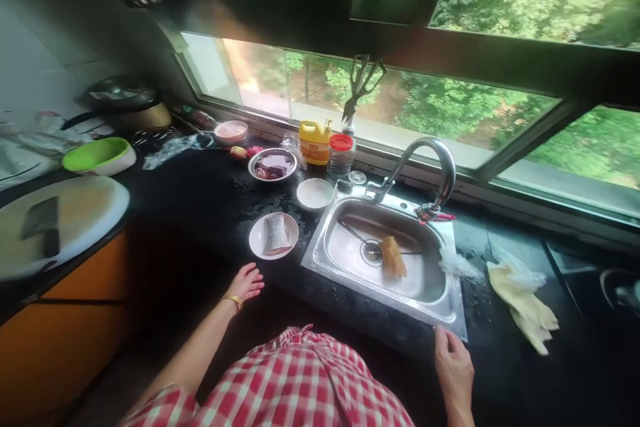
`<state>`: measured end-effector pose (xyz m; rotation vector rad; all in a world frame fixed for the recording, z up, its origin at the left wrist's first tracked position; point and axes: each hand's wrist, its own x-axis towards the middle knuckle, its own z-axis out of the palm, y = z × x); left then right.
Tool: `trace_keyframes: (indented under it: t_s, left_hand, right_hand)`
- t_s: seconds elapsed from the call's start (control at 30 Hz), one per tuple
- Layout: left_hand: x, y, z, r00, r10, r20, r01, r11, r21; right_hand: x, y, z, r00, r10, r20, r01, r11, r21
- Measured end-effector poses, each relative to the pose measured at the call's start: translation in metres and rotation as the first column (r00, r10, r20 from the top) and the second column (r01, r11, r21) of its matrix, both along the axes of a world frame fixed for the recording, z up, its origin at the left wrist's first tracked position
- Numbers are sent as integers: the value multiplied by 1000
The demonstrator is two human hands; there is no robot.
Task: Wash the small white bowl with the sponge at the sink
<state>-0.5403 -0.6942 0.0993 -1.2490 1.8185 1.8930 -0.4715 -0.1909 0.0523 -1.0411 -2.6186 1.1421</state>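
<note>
My left hand [246, 283] is held out over the counter's front edge, fingers stretched and apart, with nothing in it. Just beyond it, a white plate [255, 240] carries a piece of fish [276, 235] with silvery scaled skin. By the front right corner of the sink [380, 305] is my right hand [454, 363]. Its fingers are curled in, and no object shows in them; whether it touches the rim I cannot tell. Inside the basin, a brownish-yellow piece [393, 257] lies beside the drain, near a thin dark utensil [353, 232].
Behind the plate stand a white dish [315, 193], a metal bowl of dark red meat [273, 165], a yellow jug [314, 143] and a red-lidded jar [341, 155]. The faucet [443, 160] arches over the sink. Pale rubber gloves [523, 303] lie right; a cutting board [95, 213] with a cleaver [43, 225] lies left.
</note>
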Motion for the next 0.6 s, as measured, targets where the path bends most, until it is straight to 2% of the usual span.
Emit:
trace_keyframes:
  t_s: [0.07,0.13,0.27,0.33,0.4,0.47,0.53,0.6]
  left_hand:
    - [-18,-20,0,1000,-14,-27,15,999,32]
    - [-34,-35,-4,997,-68,-47,71,995,70]
    - [-41,-56,-28,968,-250,4,246,958,149]
    - [-36,-63,-42,911,-407,68,388,901,195]
    - [-28,-62,-53,802,-584,128,538,798,271]
    - [-18,-49,-59,658,-741,132,679,661,319]
    - [-9,-25,-59,497,-859,122,810,510,290]
    - [-3,5,-54,331,-935,128,921,350,174]
  right_hand:
    - [31,-9,0,985,-162,65,163,987,-5]
    - [68,-29,-4,949,-305,83,308,951,-31]
    - [155,-103,-27,895,-441,71,445,894,-45]
    - [200,-148,-47,873,-470,127,476,879,-21]
    - [246,-194,-70,848,-485,211,498,867,-7]
    - [291,-240,-89,796,-515,318,549,835,-22]
    - [333,-283,-97,724,-564,397,627,778,-38]
    - [370,-323,-93,641,-643,418,714,700,-18]
